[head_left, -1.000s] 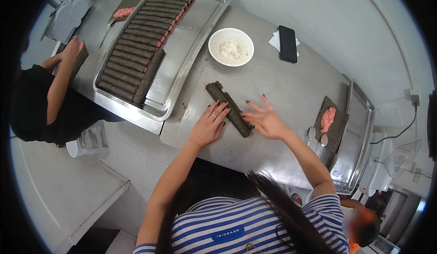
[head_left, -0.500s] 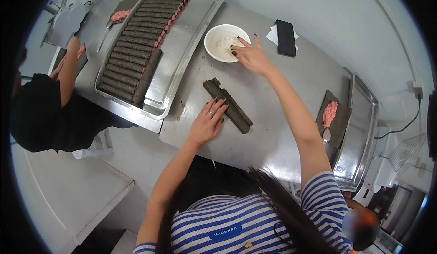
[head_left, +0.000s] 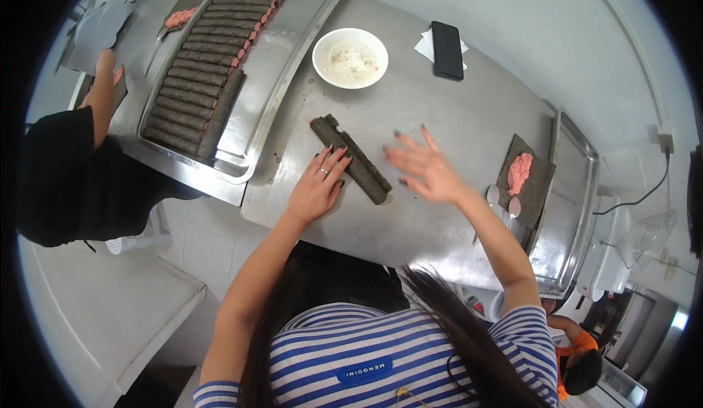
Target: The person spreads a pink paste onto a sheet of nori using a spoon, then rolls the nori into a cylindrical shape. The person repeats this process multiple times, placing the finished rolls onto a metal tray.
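Note:
A dark seaweed roll [head_left: 368, 186] lies slantwise on the steel table in front of me, its far edge a loose, ragged flap. My left hand [head_left: 319, 185] rests on the near side of the roll, fingers stretched flat and touching it. Over the bare steel to the right of the roll hovers my right hand [head_left: 425, 168], empty, fingers spread and slightly blurred. Beyond the roll stands a white bowl [head_left: 350, 58] holding cloudy liquid with bits in it.
At the left, a large metal tray [head_left: 274, 90] bears rows of finished rolls with pink filling ends. A black phone [head_left: 447, 51] lies on paper. To the right are a seaweed sheet [head_left: 538, 177] with pink paste, spoons and another tray [head_left: 564, 210]. A co-worker [head_left: 66, 181] works at far left.
My right hand has left the bowl and come back toward me, beside the roll. My left hand stays on the roll. The whole view has shifted slightly.

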`<state>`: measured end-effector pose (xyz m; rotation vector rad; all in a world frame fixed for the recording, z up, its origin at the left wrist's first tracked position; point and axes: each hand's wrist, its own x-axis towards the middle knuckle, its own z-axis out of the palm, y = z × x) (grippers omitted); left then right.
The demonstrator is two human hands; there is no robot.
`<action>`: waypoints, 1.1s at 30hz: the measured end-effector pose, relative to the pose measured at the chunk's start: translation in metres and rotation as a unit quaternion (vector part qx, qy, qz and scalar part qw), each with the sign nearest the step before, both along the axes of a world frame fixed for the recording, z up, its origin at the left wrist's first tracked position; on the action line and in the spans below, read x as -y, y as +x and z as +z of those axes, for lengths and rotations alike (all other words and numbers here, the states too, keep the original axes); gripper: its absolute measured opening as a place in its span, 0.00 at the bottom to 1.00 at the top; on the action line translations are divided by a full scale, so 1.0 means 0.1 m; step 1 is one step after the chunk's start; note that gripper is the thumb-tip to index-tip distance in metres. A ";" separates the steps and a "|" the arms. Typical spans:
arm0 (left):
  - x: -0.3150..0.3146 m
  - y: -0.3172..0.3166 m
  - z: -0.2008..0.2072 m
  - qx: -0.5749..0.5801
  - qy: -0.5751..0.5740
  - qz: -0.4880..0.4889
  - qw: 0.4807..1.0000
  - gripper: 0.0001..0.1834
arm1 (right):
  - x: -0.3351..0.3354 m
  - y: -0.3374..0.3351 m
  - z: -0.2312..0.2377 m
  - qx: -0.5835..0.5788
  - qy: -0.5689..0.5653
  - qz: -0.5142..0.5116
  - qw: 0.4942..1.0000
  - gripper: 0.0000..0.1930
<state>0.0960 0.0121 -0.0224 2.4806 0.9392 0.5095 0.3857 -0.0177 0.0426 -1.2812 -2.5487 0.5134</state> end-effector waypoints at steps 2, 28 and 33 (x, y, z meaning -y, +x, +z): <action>-0.02 0.01 0.00 0.001 0.003 -0.002 1.000 0.31 | -0.47 -0.03 0.00 -0.003 0.088 -0.041 0.995 0.20; -0.01 0.01 0.00 0.004 0.007 0.000 1.000 0.31 | 0.84 -0.02 -0.20 0.122 -0.098 -0.008 0.988 0.29; -0.04 0.02 -0.01 0.013 0.004 -0.010 1.000 0.30 | 0.48 -0.22 -0.29 0.116 -0.066 -0.003 0.991 0.27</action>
